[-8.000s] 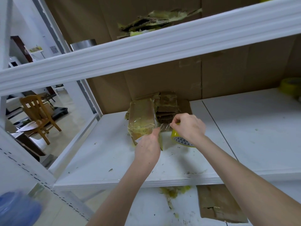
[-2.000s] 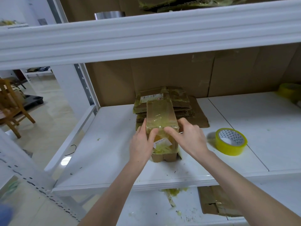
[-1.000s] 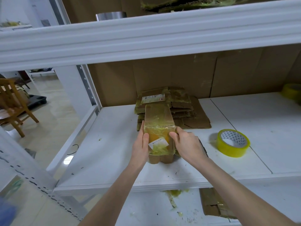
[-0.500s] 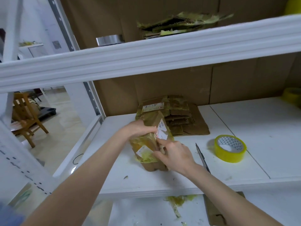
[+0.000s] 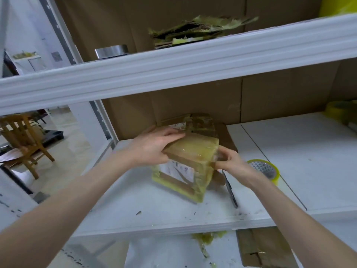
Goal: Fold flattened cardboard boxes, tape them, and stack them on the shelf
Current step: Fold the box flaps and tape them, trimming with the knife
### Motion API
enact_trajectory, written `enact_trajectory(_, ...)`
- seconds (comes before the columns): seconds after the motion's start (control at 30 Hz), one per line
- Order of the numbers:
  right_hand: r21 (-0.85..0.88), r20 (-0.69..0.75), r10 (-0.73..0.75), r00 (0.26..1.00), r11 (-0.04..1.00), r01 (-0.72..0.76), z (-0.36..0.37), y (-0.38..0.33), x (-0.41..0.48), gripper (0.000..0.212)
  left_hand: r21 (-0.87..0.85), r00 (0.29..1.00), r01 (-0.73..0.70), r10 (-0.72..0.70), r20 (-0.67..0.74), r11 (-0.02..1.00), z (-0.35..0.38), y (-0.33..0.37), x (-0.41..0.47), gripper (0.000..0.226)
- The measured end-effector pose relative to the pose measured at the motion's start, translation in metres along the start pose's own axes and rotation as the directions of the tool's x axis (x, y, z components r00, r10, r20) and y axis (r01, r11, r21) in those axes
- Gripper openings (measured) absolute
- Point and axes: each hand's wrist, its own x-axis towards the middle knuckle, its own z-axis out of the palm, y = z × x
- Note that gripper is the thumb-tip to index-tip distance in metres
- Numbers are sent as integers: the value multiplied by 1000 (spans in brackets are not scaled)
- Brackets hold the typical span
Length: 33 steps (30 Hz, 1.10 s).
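While both hands hold it, one tape-wrapped brown cardboard box (image 5: 190, 161) sits tilted on the white shelf board (image 5: 135, 206), lower edge down; left hand (image 5: 154, 146) fingers curled over its top-left edge; right hand (image 5: 229, 163) fingertips pinch its right corner; one white label on the front, print unreadable; one stack of flattened brown cardboard (image 5: 201, 122) just behind, second label, unreadable too; two tape rolls: near yellow tape roll (image 5: 268, 169) beside right wrist, far yellow tape roll (image 5: 340, 111) at right edge; one black knife (image 5: 230, 192).
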Motion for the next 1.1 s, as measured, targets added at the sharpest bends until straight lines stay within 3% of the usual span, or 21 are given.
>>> enact_trajectory(0.07,-48,-88,-32,996,998,28,14,10,0,33,-151,953,134,-169,-252,979,31,-4,-1,65)
enact_trajectory(0.13,-115,-114,-36,993,993,23,27,19,-3,28,-361,843,283,-410,-349,889,60,0,-5,61)
enact_trajectory(0.2,-168,-121,-28,992,986,8,36,24,-5,36,-692,750,326,-622,-226,644,80,15,-12,61)
enact_trajectory(0.27,-230,-132,-50,990,973,18,46,26,-6,46,-933,788,195,-615,-33,301,88,40,-21,60)
enact_trajectory(0.3,-271,-152,-71,986,962,27,49,26,-6,48,-969,819,124,-573,-23,216,92,50,-24,63)
enact_trajectory(0.43,-434,-232,-189,954,898,72,57,26,-9,48,-963,838,38,-533,-116,268,108,53,-25,74)
enact_trajectory(0.63,-640,-267,-339,902,762,96,68,23,-13,48,-881,780,160,-603,-164,445,116,38,-14,66)
enact_trajectory(0.73,-656,-255,-318,913,751,79,72,23,-10,51,-855,777,177,-602,-183,488,114,31,-9,64)
enact_trajectory(0.93,-637,-218,-205,954,771,20,70,10,-7,60,-765,836,244,-529,-145,595,99,19,-10,71)
enact_trajectory(1.1,-655,-155,-189,970,755,43,66,2,-6,47,-701,824,265,-533,-193,662,94,20,-9,65)
